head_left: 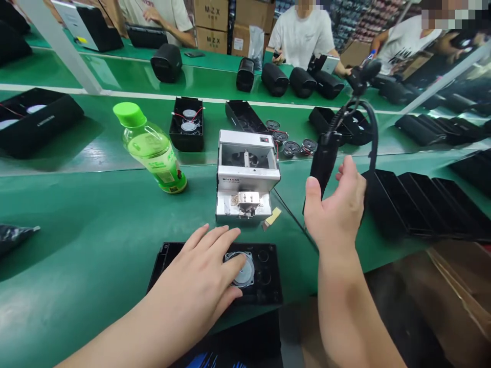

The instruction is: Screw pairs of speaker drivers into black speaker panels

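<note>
My left hand [203, 271] lies flat with fingers stretched over a black speaker housing [270, 294] at the table's front edge. Its thumb and index finger rest at a round silver speaker driver [245, 273] set in the housing. The hand hides the housing's left half. My right hand [337, 204] is raised at the right, thumb and fingers apart. Beside it a black electric screwdriver [325, 158] hangs from a looped cord; the thumb overlaps its lower part, and I cannot tell whether it touches. Ahead stands a white screw feeder machine [247, 176].
A green-capped bottle [153, 148] stands left of the machine. Loose speaker drivers [292, 148] lie behind it, near an open housing [186, 138]. Black housings [433, 204] line the right side. A cable [295, 220] crosses the table. Co-workers [303, 36] are across the bench.
</note>
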`<state>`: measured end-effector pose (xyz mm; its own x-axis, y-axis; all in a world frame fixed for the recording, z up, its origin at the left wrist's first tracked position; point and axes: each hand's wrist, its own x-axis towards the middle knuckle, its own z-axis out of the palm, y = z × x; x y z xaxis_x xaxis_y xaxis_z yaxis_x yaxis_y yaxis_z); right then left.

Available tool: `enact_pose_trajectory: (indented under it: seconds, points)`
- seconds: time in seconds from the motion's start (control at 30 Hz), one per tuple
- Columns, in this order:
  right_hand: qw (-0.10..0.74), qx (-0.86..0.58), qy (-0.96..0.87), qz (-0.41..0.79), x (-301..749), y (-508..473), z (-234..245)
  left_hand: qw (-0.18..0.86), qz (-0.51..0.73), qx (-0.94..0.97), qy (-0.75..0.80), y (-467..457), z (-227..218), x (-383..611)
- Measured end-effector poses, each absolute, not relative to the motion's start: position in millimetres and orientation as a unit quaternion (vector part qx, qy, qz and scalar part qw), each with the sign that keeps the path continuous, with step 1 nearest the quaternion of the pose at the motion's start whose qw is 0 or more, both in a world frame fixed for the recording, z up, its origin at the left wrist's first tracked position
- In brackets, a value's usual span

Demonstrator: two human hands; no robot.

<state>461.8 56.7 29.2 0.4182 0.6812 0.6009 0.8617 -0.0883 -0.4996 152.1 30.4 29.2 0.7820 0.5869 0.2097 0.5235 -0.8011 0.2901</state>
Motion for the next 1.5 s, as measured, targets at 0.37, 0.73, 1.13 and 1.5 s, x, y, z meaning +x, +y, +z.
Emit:
enact_pose_trajectory:
  seconds: [0.37, 0.73, 1.13, 1.5]
  points:
    - [0.583, -0.643, -0.469, 0.162, 471.9, 50.8, 30.3, 0.149, 0.081, 0.94, 0.296, 43.7, 19.1, 157.4]
    - [0.683, -0.529, -0.398, 0.308, 466.1, 10.7, 68.9, 0.178, 0.088, 0.93, 0.308, 48.5, 23.2, 160.7]
    - [0.69, -0.487, -0.405, 0.351, 429.1, 30.1, 117.5, 0.223, 0.035, 0.92, 0.321, 47.7, 28.1, 162.5]
    - [0.663, -0.329, -0.566, 0.364, 363.6, 83.9, 114.1, 0.311, 0.136, 0.875, 0.345, 38.8, 33.2, 129.7]
